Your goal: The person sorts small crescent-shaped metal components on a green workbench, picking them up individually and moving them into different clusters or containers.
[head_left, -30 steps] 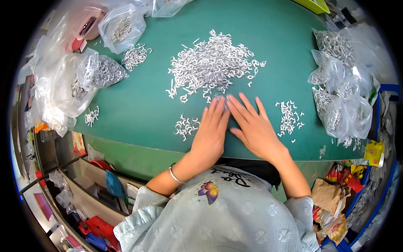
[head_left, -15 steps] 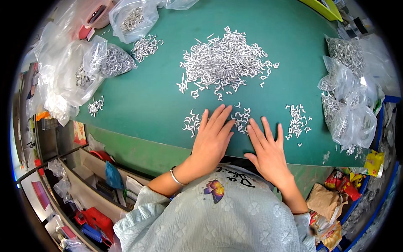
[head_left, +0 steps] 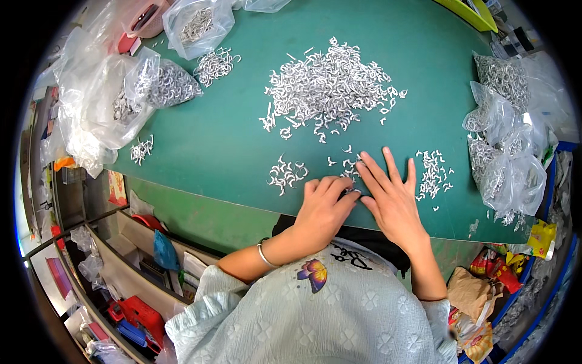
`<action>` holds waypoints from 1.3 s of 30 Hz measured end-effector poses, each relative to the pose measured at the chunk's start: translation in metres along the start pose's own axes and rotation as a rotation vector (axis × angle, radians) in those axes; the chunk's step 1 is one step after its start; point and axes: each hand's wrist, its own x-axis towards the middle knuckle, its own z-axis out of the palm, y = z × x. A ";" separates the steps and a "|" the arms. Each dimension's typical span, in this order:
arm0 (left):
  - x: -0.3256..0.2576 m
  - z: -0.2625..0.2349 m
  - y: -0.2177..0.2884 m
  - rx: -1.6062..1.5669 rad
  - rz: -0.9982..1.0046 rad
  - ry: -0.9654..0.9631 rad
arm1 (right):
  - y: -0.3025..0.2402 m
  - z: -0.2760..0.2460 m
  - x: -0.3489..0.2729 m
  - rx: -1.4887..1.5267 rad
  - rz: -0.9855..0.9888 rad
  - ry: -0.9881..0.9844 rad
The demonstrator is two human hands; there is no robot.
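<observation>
A few small white hook-shaped pieces (head_left: 348,165) lie scattered on the green surface (head_left: 218,145) close to its near edge, right at the fingertips of both hands. The left hand (head_left: 321,209) has its fingers curled in, grip narrow, fingertips pressed together over a piece (too small to tell whether it is actually held). The right hand (head_left: 391,197) lies flat, fingers spread wide, touching the left one. A little cluster (head_left: 286,173) sits just left, another (head_left: 431,173) just right. The big heap (head_left: 330,88) lies farther back. Clear bags of pieces (head_left: 506,145) crowd the right edge, more bags (head_left: 115,103) the left.
</observation>
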 end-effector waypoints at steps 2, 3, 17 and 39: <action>-0.006 -0.004 -0.006 -0.010 -0.030 0.000 | 0.003 -0.003 -0.011 -0.027 0.055 0.030; -0.007 -0.006 -0.008 -0.006 -0.045 0.006 | 0.004 -0.005 -0.017 -0.026 0.085 0.050; 0.006 -0.011 -0.008 0.054 -0.133 0.061 | 0.000 0.006 -0.018 -0.081 0.136 0.027; 0.005 -0.004 -0.008 0.092 -0.109 0.008 | -0.013 0.007 -0.021 -0.141 0.200 -0.002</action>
